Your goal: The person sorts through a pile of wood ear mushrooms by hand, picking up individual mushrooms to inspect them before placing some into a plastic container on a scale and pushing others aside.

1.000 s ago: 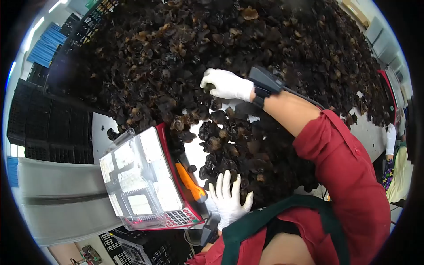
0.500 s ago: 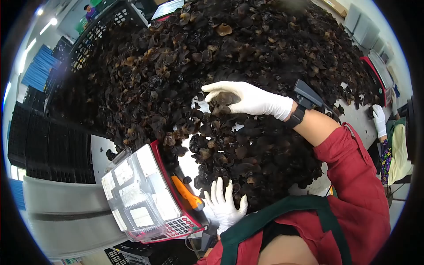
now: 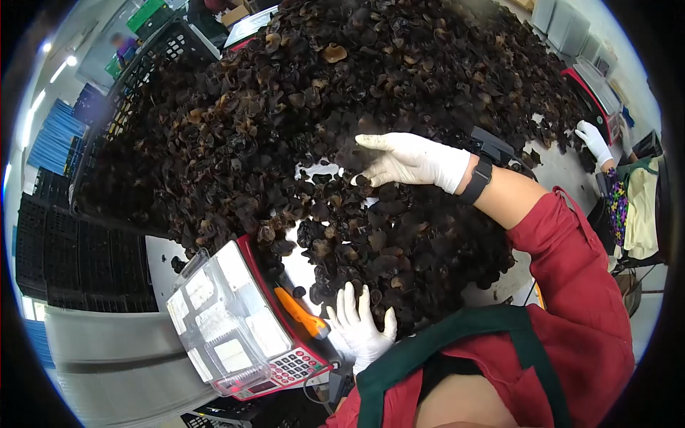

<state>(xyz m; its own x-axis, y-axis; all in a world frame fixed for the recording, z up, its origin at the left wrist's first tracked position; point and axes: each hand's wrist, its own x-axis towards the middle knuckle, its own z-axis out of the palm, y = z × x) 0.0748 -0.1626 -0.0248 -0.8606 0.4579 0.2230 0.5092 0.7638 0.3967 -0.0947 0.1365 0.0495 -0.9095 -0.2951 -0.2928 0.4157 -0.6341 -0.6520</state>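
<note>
A big heap of dark brown, curled, fungus-like pieces spreads over the pale table. Over its middle is my right hand, white-gloved, thumb and fingers apart, with a dark piece at its lower fingertips; whether that piece is gripped is unclear. My left hand, also gloved, rests with spread fingers at the near edge of the heap. Just left of it lies an orange-handled tool, beside a red scale with clear plastic trays on top.
Black crates stand at the left, with a large black crate behind. A co-worker's gloved hand is at the right edge of the heap, near another red scale. A distant person is at upper left.
My right hand has opened wider and shifted slightly right; the brown piece between its fingers no longer shows there. My left hand stays spread. The view has tilted a little. The co-worker's hand has moved up-left.
</note>
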